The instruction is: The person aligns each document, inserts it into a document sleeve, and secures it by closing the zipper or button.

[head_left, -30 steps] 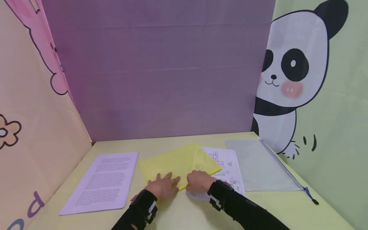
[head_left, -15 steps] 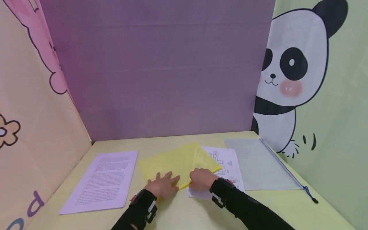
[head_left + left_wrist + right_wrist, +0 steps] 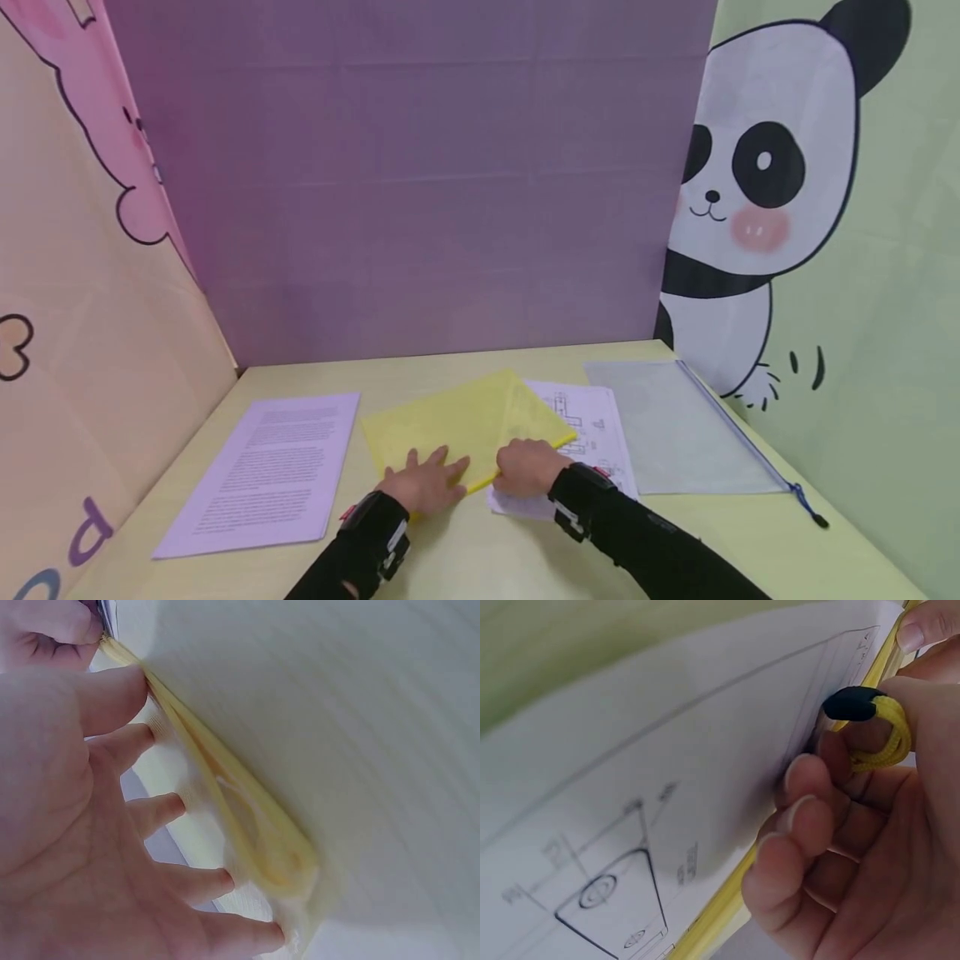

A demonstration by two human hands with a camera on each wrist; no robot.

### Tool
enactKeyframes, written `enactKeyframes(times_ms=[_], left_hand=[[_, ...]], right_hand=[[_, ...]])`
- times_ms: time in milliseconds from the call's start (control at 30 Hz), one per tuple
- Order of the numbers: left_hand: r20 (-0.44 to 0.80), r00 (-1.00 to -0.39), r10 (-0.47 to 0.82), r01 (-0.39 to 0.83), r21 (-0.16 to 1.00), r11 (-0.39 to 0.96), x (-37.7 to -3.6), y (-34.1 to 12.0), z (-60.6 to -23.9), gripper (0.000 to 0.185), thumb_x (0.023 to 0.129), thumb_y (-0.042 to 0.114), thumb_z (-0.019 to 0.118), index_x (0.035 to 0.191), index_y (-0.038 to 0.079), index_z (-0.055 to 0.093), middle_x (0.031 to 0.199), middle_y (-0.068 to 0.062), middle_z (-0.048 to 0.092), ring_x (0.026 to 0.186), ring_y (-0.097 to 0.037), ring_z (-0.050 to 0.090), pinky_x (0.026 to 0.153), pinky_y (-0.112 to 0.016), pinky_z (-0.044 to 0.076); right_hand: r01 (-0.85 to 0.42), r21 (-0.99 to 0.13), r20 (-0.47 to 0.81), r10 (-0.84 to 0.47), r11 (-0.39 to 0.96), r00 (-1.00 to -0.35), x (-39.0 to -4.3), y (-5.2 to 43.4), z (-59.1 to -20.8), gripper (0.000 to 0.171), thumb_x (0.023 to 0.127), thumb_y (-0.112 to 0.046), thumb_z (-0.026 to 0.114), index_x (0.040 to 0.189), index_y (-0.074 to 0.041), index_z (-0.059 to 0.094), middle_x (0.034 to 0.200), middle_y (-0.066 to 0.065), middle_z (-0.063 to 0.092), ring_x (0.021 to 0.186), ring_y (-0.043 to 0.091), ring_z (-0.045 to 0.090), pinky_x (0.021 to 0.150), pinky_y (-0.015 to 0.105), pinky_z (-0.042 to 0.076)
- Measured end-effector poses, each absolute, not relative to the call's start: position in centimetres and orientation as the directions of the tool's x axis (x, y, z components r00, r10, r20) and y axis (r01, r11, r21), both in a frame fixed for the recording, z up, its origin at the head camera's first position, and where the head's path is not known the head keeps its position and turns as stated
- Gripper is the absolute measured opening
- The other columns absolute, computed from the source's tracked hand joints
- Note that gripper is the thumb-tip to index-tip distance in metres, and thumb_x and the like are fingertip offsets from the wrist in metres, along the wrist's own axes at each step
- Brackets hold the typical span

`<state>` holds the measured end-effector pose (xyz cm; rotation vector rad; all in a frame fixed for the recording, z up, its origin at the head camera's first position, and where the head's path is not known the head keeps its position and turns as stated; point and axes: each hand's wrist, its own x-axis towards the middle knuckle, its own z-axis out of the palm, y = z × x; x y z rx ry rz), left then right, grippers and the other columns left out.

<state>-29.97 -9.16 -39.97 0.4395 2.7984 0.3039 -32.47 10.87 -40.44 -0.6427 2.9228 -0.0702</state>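
Head view: a yellow mesh zip pouch [image 3: 465,425] lies flat near the middle of the pale yellow table [image 3: 480,550], turned at an angle, its right corner overlapping a sheet of line drawings [image 3: 592,425].

The left hand [image 3: 426,485] rests palm down on the pouch's near edge with fingers spread and straight; the left wrist view confirms this, the fingers [image 3: 169,810] pressing the mesh beside the yellow zip band [image 3: 247,825].

The right hand [image 3: 528,467] sits just beside the left, at the same near edge, fingers curled. In the right wrist view it pinches the yellow pull cord [image 3: 881,739] with its black tip [image 3: 851,703]; the cord loops over a finger. The pouch's edge [image 3: 712,922] runs under the curled fingers, and the drawing sheet [image 3: 667,802] lies against it.

Both wrists carry dark bands over black sleeves.

Surroundings: a printed text document [image 3: 266,471] lies to the left of the pouch, apart from it. A clear grey zip pouch [image 3: 675,429] with a blue zip edge and dark pull [image 3: 813,512] lies to the right, touching or just beside the drawing sheet. A purple panel [image 3: 412,183] stands behind; a panda picture [image 3: 757,192] is on the right wall.
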Motion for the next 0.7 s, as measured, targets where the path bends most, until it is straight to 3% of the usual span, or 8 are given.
enactKeyframes(times_ms=[300,700], left_hand=[[-0.253,-0.915,0.314,0.26,0.227,0.939,-30.02,-9.15,-40.02,0.052,0.105,0.047,0.048,0.155,0.035,0.044,0.165,-0.007,0.031,0.146,-0.056,0.021,0.106,-0.081,0.02],[-0.265,-0.914,0.306,0.254,0.214,0.943,-30.1,-9.16,-39.91,0.051,0.104,0.047,0.05,0.154,0.035,0.044,0.164,-0.007,0.031,0.146,-0.056,0.022,0.105,-0.082,0.022]], right_hand=[[-0.406,-0.113,-0.162,-0.42,0.907,-0.893,-32.65,11.0,-40.28,0.019,0.093,-0.027,0.065,0.077,-0.018,0.061,0.071,-0.003,0.054,0.064,0.015,0.051,0.064,0.031,0.04],[-0.365,-0.075,-0.141,-0.372,0.928,-0.917,-32.72,11.58,-40.24,0.024,0.092,-0.029,0.067,0.074,-0.017,0.057,0.069,-0.001,0.052,0.062,0.016,0.049,0.062,0.032,0.039]])
